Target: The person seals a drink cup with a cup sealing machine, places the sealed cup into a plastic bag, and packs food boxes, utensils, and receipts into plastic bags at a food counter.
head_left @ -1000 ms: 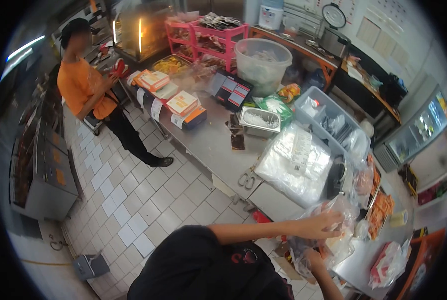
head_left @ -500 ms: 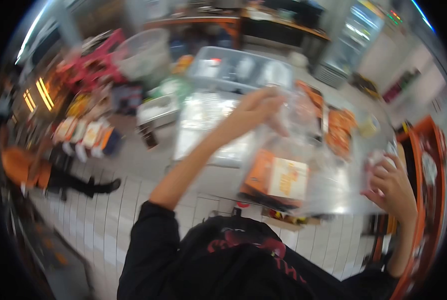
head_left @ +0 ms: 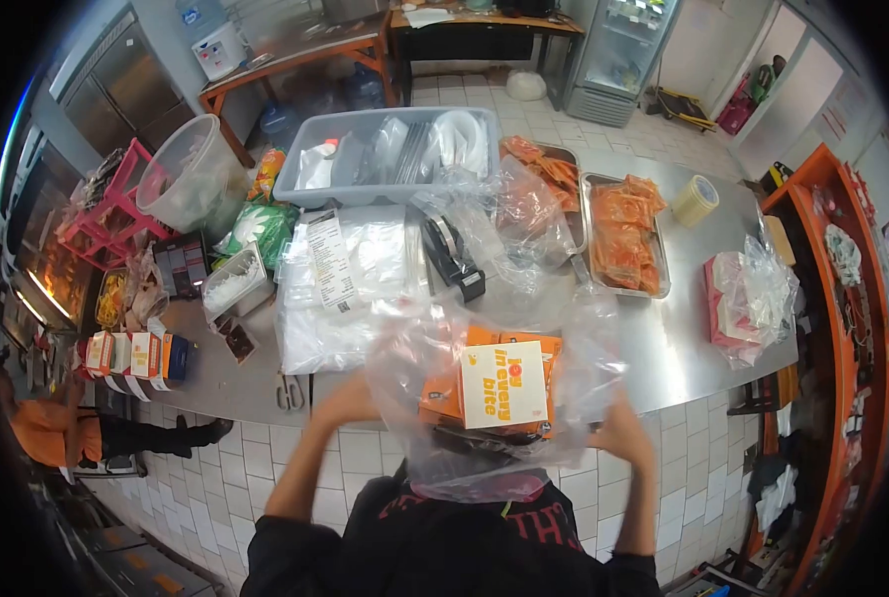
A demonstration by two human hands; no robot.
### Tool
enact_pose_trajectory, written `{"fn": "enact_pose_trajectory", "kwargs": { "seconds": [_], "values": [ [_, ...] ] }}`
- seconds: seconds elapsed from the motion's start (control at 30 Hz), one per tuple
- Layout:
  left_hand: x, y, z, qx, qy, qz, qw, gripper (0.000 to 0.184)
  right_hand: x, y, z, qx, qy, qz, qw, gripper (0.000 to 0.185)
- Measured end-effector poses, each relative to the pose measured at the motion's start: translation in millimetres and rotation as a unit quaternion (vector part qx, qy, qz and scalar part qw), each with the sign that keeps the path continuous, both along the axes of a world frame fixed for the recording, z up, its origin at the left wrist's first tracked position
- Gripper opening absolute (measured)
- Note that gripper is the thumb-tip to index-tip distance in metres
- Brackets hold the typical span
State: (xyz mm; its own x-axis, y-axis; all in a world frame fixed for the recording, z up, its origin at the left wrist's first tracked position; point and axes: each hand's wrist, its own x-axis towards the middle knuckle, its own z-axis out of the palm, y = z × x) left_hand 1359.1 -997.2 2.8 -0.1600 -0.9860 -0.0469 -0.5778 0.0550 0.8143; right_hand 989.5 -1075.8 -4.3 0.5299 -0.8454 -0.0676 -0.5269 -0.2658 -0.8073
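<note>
A clear plastic bag lies around orange boxes at the table's front edge, close to my body. On top is a cream box printed "Joy in every bite". My left hand grips the bag's left side, its fingertips partly hidden by the film. At the right side, my right hand is closed on the bag's edge, with some fingers out of sight. Behind the bag are a black tape dispenser and a stack of clear bags with a printed receipt on it.
A grey bin of packaged items stands at the back. Orange packets fill a metal tray beside a tape roll. Scissors lie front left. An orange shelf borders the right; a person in orange is far left.
My left hand has come down from above the bag to its left side. My right hand has left the pink-and-white package and come to the bag's right side. The view has shifted.
</note>
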Motion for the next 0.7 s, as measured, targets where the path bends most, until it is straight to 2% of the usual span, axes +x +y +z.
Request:
{"fn": "enact_pose_trajectory", "kwargs": {
  "seconds": [0.07,0.1,0.13,0.17,0.2,0.27,0.3,0.37,0.4,0.43,0.47,0.5,0.53,0.57,0.6,0.67,0.7],
  "values": [
    [-46,-16,-25,0.057,-0.040,-0.105,0.992,0.050,49,-1,4,0.022,-0.075,0.036,0.996,0.089],
    [-67,-26,-30,0.038,-0.053,-0.138,0.988,0.043,68,-3,6,0.029,-0.074,0.040,0.996,0.089],
    [-85,-35,-35,-0.039,-0.058,-0.149,0.986,0.036,83,-5,8,-0.049,-0.080,0.015,0.995,0.070],
    [-102,-42,-29,-0.039,-0.056,-0.143,0.987,0.036,93,-7,11,-0.131,-0.086,-0.010,0.988,0.051],
    [-115,-50,-17,-0.143,0.032,-0.080,0.986,0.028,99,-7,18,-0.135,-0.084,-0.003,0.987,0.051],
    [-117,-60,-15,-0.253,0.116,-0.002,0.960,0.020,105,-6,37,-0.148,-0.115,-0.078,0.979,0.026],
    [-114,-56,-27,-0.264,0.059,-0.032,0.962,0.023,106,-4,43,-0.182,-0.113,-0.080,0.974,0.021],
    [-107,-54,-42,-0.278,-0.030,-0.082,0.957,0.027,80,-3,43,-0.110,0.037,-0.032,0.993,0.016],
    [-107,-53,-47,-0.282,-0.041,-0.099,0.953,0.026,73,-8,62,0.093,-0.103,-0.001,0.990,0.021],
    [-106,-55,-52,-0.286,-0.051,-0.117,0.950,0.026,59,-11,69,0.258,-0.220,0.012,0.941,0.037],
    [-109,-57,-56,-0.288,-0.056,-0.137,0.946,0.026,39,-19,64,0.297,-0.226,0.055,0.926,0.051],
    [-112,-60,-59,-0.293,-0.060,-0.156,0.941,0.026,34,-22,68,0.281,-0.212,0.035,0.935,0.057],
    [-115,-60,-60,-0.298,-0.063,-0.179,0.936,0.026,36,-20,69,0.114,-0.083,0.069,0.988,0.048],
    [-119,-60,-60,-0.304,-0.065,-0.205,0.928,0.025,23,-20,39,-0.244,0.086,0.155,0.953,0.071],
    [-123,-60,-60,-0.315,-0.068,-0.232,0.918,0.025,26,-19,32,-0.254,0.095,0.128,0.954,0.070],
    [-132,-62,-57,-0.327,-0.076,-0.287,0.897,0.025,53,-24,26,-0.073,0.041,0.043,0.996,0.068],
    [-135,-63,-52,-0.333,-0.077,-0.304,0.889,0.026,64,-29,22,-0.043,0.031,0.032,0.998,0.067]
  ]
}}
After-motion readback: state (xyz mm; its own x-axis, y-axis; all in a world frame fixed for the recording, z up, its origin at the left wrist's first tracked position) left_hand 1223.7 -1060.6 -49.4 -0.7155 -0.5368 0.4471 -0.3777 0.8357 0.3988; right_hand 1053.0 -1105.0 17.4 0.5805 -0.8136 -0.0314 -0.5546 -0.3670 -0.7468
